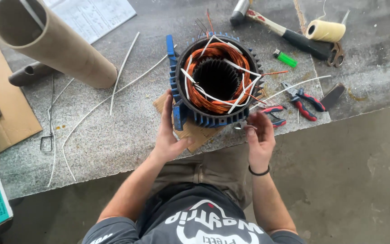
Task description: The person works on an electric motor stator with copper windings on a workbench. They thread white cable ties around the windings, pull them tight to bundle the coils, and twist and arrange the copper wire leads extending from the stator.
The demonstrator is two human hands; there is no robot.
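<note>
stator in blue finned housing, copper windings and white sleeves, upright at bench edge | left hand open, flat on housing's left side | right hand fingers loosely curled beside its right side, grip unclear | beyond: red pliers, green lighter, hammer, twine spool, cardboard tube

blue finned motor housing rings orange-copper windings crossed by white sleeves; right of it, a green lighter and red-handled pliers.
</note>
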